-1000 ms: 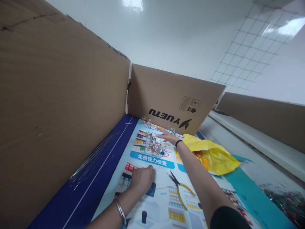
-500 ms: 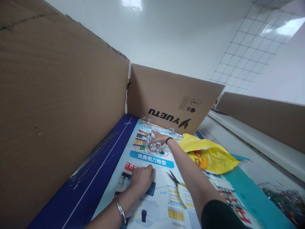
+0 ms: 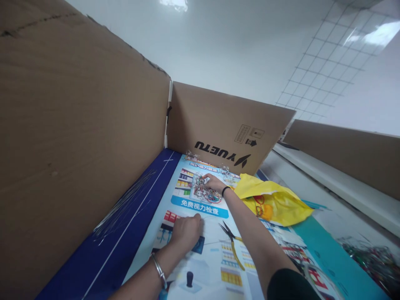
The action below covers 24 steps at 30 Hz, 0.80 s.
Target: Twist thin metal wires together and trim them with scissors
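Note:
My right hand (image 3: 215,183) reaches into a heap of small tangled wire pieces (image 3: 204,194), silvery with some red and green bits, in what looks like a clear shallow tray. Its fingers are bent together at the heap; what they pinch is too small to make out. Closer to me, my left hand (image 3: 186,233) is closed above the printed poster sheet (image 3: 200,273), thumb against the curled fingers. Anything inside it is hidden. Between my forearms lie long-nose pliers (image 3: 231,236) with yellow handles, jaws slightly apart.
Cardboard walls (image 3: 93,108) rise at the left and back. Long thin wires (image 3: 123,204) lie along the blue left strip. To the right are a yellow bag (image 3: 287,204) with orange and red things, a roll of clear tape (image 3: 321,283), and a dark wire tangle (image 3: 373,262).
My right hand has drawn slightly back and right over the heap, its spread fingers now bent in. My left hand has hardly moved.

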Each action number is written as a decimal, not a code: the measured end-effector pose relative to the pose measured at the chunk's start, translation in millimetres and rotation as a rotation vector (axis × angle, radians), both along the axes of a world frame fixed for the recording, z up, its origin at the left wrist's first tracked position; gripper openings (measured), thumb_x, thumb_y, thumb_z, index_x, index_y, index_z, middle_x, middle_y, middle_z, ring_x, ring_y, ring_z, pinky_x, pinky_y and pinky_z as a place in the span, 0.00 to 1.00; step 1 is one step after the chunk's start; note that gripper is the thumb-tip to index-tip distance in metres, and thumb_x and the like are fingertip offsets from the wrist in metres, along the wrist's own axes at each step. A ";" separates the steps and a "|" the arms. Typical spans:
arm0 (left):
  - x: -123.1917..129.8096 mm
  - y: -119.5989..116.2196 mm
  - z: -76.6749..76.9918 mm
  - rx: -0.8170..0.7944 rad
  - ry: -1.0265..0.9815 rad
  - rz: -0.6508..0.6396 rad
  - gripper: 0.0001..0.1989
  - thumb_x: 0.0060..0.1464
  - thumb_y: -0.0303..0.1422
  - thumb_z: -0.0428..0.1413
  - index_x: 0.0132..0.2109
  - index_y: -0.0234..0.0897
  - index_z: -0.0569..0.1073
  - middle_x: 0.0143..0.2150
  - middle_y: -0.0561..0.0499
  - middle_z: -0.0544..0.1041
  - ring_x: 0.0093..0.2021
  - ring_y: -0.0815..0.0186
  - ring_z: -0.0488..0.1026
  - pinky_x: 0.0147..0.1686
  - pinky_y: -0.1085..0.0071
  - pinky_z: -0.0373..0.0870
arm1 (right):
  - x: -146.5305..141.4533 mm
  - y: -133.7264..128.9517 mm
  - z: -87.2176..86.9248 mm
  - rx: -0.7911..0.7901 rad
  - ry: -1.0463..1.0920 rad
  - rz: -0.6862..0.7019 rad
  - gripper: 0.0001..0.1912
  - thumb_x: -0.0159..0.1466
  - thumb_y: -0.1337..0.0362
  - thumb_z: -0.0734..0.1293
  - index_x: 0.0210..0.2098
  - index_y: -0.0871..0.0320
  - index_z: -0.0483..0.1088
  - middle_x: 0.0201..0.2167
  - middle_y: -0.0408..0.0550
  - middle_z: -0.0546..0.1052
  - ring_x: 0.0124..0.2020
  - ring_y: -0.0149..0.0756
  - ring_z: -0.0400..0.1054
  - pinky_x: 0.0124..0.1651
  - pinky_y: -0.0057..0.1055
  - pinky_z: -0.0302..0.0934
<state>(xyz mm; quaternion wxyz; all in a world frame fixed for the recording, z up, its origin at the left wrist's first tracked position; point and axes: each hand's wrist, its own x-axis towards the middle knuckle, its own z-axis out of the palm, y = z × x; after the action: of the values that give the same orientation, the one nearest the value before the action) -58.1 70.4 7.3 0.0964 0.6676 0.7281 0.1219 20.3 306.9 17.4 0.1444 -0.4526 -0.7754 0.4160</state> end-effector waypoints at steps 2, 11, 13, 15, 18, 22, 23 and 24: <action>-0.4 0.3 -0.9 0.003 0.008 -0.001 0.16 0.59 0.34 0.37 0.40 0.38 0.68 0.33 0.45 0.78 0.35 0.56 0.75 0.32 0.65 0.65 | 9.4 -3.6 2.1 -0.032 0.073 -0.019 0.22 0.46 0.71 0.66 0.39 0.56 0.59 0.13 0.33 0.64 0.15 0.26 0.59 0.17 0.19 0.47; -1.1 2.1 -2.3 -0.014 0.034 -0.002 0.14 0.58 0.33 0.38 0.41 0.39 0.68 0.32 0.46 0.77 0.35 0.58 0.75 0.32 0.66 0.65 | 54.1 -16.9 9.0 -0.166 0.332 -0.045 0.22 0.43 0.69 0.66 0.39 0.57 0.61 0.13 0.32 0.62 0.14 0.26 0.58 0.16 0.21 0.46; -0.9 1.6 -1.4 -0.014 0.039 -0.006 0.14 0.59 0.34 0.38 0.41 0.40 0.68 0.32 0.46 0.78 0.35 0.58 0.75 0.33 0.66 0.65 | 63.6 -21.2 10.2 -0.189 0.375 -0.036 0.23 0.43 0.68 0.66 0.40 0.57 0.61 0.13 0.32 0.63 0.14 0.26 0.58 0.17 0.21 0.47; -1.0 1.0 -0.5 -0.011 0.046 -0.011 0.15 0.59 0.34 0.38 0.41 0.40 0.68 0.33 0.46 0.78 0.35 0.58 0.75 0.33 0.66 0.65 | 71.4 -25.1 11.0 -0.207 0.412 -0.031 0.23 0.43 0.68 0.67 0.40 0.57 0.61 0.13 0.32 0.62 0.14 0.26 0.57 0.16 0.22 0.48; -1.2 0.7 0.3 -0.011 0.055 -0.017 0.14 0.58 0.34 0.38 0.41 0.40 0.68 0.32 0.46 0.78 0.35 0.57 0.75 0.32 0.66 0.65 | 79.2 -29.3 14.3 -0.215 0.477 -0.027 0.24 0.43 0.67 0.67 0.40 0.57 0.60 0.14 0.33 0.63 0.14 0.26 0.56 0.16 0.22 0.47; -1.1 1.1 -0.6 -0.008 0.055 -0.021 0.14 0.58 0.34 0.38 0.41 0.40 0.68 0.33 0.46 0.78 0.35 0.57 0.75 0.32 0.66 0.66 | 79.5 -35.0 30.0 -0.190 0.599 -0.012 0.27 0.46 0.65 0.67 0.45 0.53 0.56 0.19 0.33 0.64 0.16 0.24 0.57 0.19 0.21 0.51; -1.0 1.2 -1.1 -0.006 0.057 -0.020 0.15 0.58 0.34 0.38 0.41 0.40 0.68 0.32 0.46 0.78 0.35 0.57 0.75 0.32 0.66 0.66 | 76.8 -36.7 34.9 -0.186 0.619 -0.001 0.28 0.47 0.64 0.67 0.46 0.52 0.55 0.20 0.33 0.64 0.16 0.24 0.58 0.20 0.21 0.52; -1.0 1.2 -1.6 -0.004 0.060 -0.019 0.15 0.59 0.34 0.38 0.41 0.40 0.68 0.32 0.46 0.78 0.35 0.57 0.75 0.32 0.65 0.65 | 72.8 -38.5 39.2 -0.186 0.629 0.014 0.28 0.48 0.64 0.67 0.47 0.51 0.55 0.20 0.33 0.64 0.17 0.24 0.59 0.20 0.21 0.52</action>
<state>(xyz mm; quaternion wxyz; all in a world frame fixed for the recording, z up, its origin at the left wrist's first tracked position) -59.1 71.6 5.7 0.0771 0.6776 0.7246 0.0997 93.1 268.4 56.6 0.3318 -0.3079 -0.6547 0.6054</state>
